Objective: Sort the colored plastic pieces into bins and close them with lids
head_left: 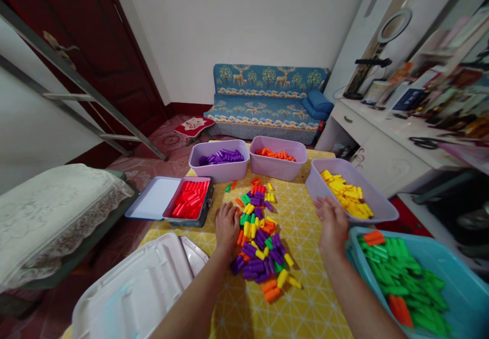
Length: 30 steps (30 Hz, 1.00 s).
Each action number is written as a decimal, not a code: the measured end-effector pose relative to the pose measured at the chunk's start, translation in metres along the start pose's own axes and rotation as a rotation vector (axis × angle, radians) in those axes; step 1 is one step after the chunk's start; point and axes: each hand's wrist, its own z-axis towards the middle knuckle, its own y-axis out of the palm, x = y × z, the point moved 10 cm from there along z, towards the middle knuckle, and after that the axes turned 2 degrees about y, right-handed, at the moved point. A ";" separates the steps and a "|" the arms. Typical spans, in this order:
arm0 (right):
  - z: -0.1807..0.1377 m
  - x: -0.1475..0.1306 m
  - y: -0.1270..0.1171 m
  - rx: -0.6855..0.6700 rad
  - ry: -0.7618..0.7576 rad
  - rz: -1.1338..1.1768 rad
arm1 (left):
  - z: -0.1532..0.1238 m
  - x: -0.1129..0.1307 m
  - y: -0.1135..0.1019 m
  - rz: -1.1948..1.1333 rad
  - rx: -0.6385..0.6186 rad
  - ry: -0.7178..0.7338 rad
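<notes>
A heap of small plastic tubes (260,237) in purple, yellow, orange, green and red lies in the middle of the yellow patterned tablecloth (305,298). My left hand (226,224) rests at the heap's left edge with its fingers curled down; what they hold, if anything, is hidden. My right hand (332,224) hovers flat with fingers stretched out, beside the near rim of the lilac bin of yellow tubes (376,212). It holds nothing that I can see.
Lilac bins of purple tubes (219,168) and orange tubes (278,167) stand at the back. A blue tin of red tubes (191,217) is at the left, a blue bin of green tubes (454,288) at the right. A white lid (133,293) lies near left.
</notes>
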 end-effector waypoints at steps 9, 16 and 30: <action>-0.210 0.066 0.009 -0.598 -0.692 -1.012 | 0.000 0.005 -0.003 0.012 -0.008 0.020; -0.134 0.063 0.040 -0.477 -0.711 -0.997 | -0.001 0.000 0.000 0.022 0.004 0.004; -0.061 0.069 0.135 -0.381 -0.422 -0.586 | 0.000 0.000 0.000 0.034 -0.007 -0.001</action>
